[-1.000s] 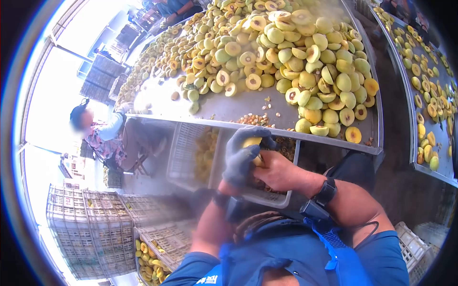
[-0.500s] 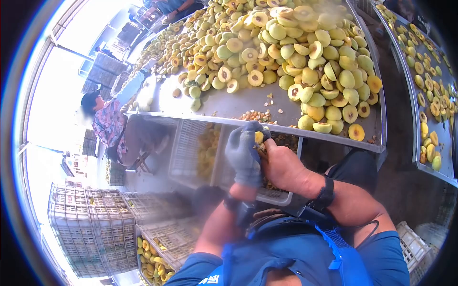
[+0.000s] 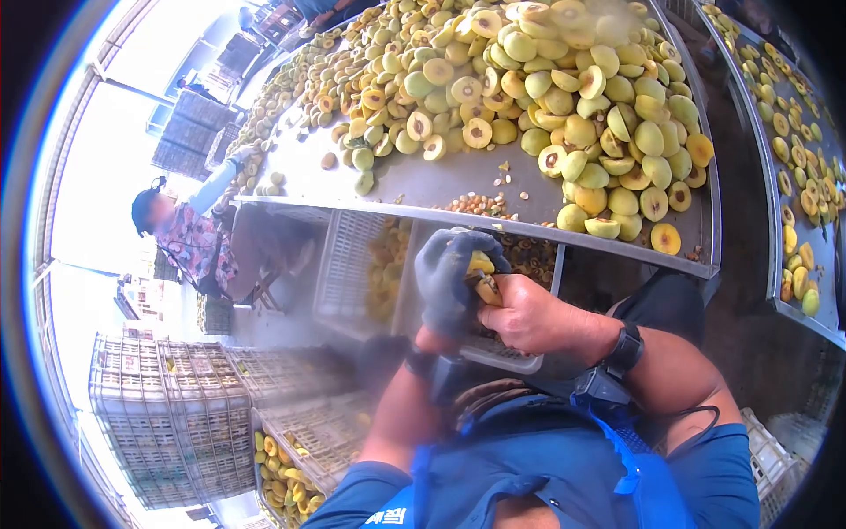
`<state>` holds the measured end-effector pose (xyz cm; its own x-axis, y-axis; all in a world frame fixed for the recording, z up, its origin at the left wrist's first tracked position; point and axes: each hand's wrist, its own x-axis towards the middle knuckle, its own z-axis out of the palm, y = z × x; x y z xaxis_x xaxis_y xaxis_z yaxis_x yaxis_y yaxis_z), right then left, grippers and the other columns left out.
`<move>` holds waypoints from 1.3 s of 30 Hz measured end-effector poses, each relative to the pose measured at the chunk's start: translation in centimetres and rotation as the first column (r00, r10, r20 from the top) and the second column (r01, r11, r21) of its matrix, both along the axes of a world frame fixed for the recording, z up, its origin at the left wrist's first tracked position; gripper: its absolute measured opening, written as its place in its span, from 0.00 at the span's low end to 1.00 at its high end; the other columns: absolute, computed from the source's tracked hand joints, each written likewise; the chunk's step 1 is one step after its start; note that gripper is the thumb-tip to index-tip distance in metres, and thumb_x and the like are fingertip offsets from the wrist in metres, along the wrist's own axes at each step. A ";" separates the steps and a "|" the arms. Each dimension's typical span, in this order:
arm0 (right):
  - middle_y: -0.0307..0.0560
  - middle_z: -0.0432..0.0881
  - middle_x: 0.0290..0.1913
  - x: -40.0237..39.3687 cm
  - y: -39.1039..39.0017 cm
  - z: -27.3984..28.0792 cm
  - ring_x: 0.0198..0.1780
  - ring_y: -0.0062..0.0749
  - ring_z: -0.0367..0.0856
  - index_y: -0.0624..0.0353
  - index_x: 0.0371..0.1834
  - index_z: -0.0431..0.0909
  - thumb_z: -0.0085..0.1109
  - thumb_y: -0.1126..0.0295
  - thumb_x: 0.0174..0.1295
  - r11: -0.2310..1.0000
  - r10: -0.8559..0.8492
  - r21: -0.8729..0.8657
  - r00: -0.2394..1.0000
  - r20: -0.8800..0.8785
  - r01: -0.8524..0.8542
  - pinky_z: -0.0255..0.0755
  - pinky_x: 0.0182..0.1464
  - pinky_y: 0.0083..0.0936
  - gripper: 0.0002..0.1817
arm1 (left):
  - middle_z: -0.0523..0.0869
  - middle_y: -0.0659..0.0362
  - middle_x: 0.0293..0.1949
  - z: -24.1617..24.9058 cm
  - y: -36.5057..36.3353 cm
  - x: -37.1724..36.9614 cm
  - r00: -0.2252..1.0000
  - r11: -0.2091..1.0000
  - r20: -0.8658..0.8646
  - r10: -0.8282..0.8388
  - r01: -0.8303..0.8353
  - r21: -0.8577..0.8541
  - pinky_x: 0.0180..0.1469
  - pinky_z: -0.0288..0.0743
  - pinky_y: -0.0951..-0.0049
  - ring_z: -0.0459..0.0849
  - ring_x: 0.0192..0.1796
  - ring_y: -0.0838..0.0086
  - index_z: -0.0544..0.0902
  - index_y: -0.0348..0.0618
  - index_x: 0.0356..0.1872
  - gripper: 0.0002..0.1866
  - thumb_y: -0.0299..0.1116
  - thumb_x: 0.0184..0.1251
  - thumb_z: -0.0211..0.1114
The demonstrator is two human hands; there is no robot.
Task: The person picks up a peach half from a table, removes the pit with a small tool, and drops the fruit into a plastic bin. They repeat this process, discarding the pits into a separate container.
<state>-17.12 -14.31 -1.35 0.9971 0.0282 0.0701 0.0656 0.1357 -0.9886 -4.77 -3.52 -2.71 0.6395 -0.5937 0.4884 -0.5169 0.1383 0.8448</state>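
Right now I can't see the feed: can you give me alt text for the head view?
A gloved left hand grips a yellow fruit while the bare right hand works at it, over white crates below a metal table piled with halved fruit. Another person sits at the table's left end.

Your hands: two, a gloved left hand (image 3: pixel 451 278) and a bare right hand (image 3: pixel 529 316).
Fruit you held: one yellow fruit (image 3: pixel 480 263).
Metal tables: two, the near table (image 3: pixel 458 181) and the side table (image 3: pixel 775 264).
Halved fruits on them: too many to count.
Co-workers: one seated person (image 3: pixel 189 238).
Wristwatches: one watch (image 3: pixel 627 347).
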 end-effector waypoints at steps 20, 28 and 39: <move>0.36 0.73 0.21 -1.2 0.8 -1.7 0.16 0.20 0.70 0.61 0.44 0.73 0.56 0.72 0.73 0.994 0.048 -0.111 0.972 0.230 -0.023 0.66 0.17 0.25 0.05 | 0.88 0.51 0.34 1.7 0.4 -0.9 0.966 0.973 -0.188 -0.178 0.202 0.116 0.40 0.83 0.70 0.88 0.35 0.69 0.84 0.28 0.41 0.11 0.30 0.76 0.61; 0.50 0.78 0.33 -0.2 1.2 -1.4 0.33 0.40 0.80 0.61 0.39 0.79 0.57 0.74 0.65 0.986 0.145 -0.047 0.961 -0.235 -0.160 0.75 0.35 0.37 0.04 | 0.88 0.49 0.37 -1.1 0.7 -1.6 0.913 0.989 -0.389 0.120 -0.143 -0.033 0.37 0.84 0.63 0.88 0.33 0.61 0.83 0.32 0.45 0.18 0.41 0.80 0.56; 0.34 0.75 0.27 -0.1 2.0 -0.2 0.25 0.16 0.73 0.58 0.41 0.75 0.61 0.70 0.72 0.995 0.082 -0.050 0.990 -0.113 -0.088 0.70 0.26 0.24 0.06 | 0.87 0.51 0.37 -0.5 2.8 -0.6 0.930 0.983 -0.319 0.183 -0.174 0.056 0.37 0.86 0.66 0.88 0.35 0.64 0.84 0.33 0.45 0.26 0.52 0.81 0.57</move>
<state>-17.19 -12.35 -1.54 0.9925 0.1142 -0.0443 -0.0538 0.0818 -0.9952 -5.39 -0.75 -3.17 0.8562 -0.4652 0.2246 -0.2309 0.0443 0.9720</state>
